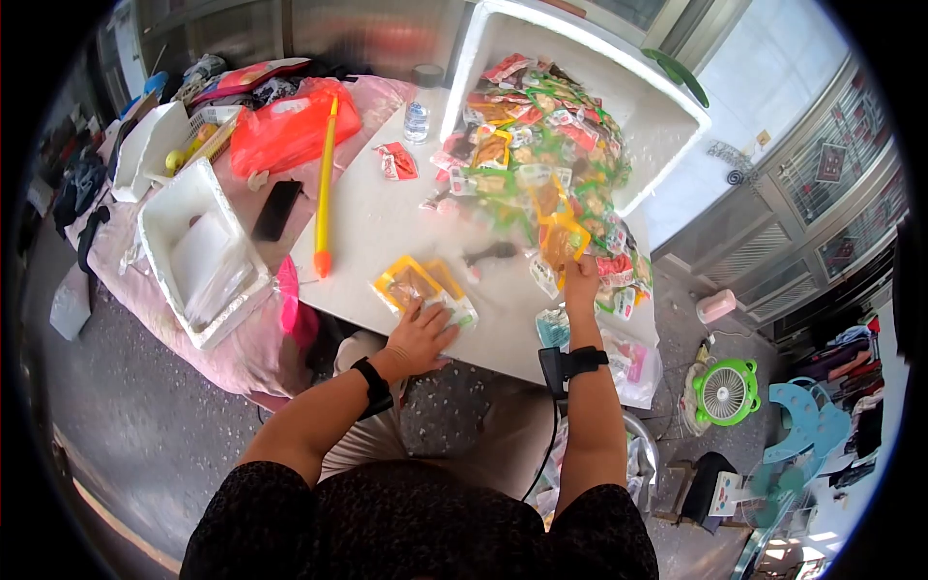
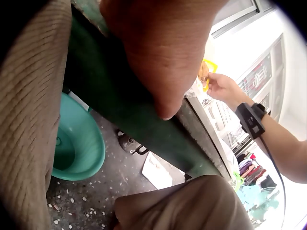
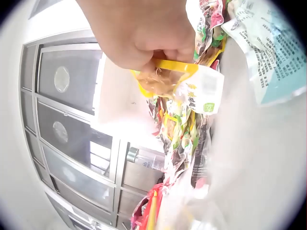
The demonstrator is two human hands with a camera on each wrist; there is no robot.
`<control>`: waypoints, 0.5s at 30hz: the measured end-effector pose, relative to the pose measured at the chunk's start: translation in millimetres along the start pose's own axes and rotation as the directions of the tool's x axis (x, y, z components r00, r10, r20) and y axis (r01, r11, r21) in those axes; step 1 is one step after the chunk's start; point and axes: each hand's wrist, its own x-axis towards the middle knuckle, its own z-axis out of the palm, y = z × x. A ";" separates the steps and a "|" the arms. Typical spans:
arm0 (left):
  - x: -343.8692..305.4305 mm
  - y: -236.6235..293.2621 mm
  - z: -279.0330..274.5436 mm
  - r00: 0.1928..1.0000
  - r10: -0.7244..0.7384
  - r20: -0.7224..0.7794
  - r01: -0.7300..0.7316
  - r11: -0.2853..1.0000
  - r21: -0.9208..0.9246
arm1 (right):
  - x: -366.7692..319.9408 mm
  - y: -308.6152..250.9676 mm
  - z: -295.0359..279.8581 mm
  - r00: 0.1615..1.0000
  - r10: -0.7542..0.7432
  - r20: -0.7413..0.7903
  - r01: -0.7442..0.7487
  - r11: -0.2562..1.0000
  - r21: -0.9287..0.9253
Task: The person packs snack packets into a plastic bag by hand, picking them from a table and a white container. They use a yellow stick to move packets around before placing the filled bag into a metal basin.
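Pinching right hand (image 1: 581, 287): one yellow-edged packet (image 1: 562, 239), near the heap (image 1: 570, 135)
Left hand (image 1: 421, 338): spread on other yellow-edged packets (image 1: 410, 282)
Hands: well apart

Packets (image 1: 580, 135) spill nearward from a box (image 1: 619, 68) at the far right of a table (image 1: 362, 217); a bottle (image 1: 417, 118) stands left of it. On a cloth at left (image 1: 155, 290), 2 other boxes (image 1: 205, 327) lie left of a phone (image 1: 277, 211).

Head view: bright, daylight-like; hazy glare over the packets (image 1: 541, 184), edges curved and vignetted black. Left wrist view: shadow beneath the table (image 2: 201, 132), upper right washed out. Right wrist view: overexposed, lower part blurred.
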 end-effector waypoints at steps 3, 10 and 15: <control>-0.4 1.0 -1.6 0.997 -0.017 0.071 0.017 1.000 0.002 | -29.2 -22.3 -6.6 0.948 0.291 0.131 -0.315 0.795 0.518; 2.7 14.5 -28.0 0.984 -0.095 0.148 0.109 0.990 -0.088 | -98.5 -105.7 0.0 0.810 0.489 0.323 -0.538 0.404 0.739; 7.8 48.3 -47.5 0.946 -0.287 0.152 0.263 0.402 -0.877 | -148.0 -106.5 -1.1 0.766 0.449 0.460 -0.595 0.227 0.771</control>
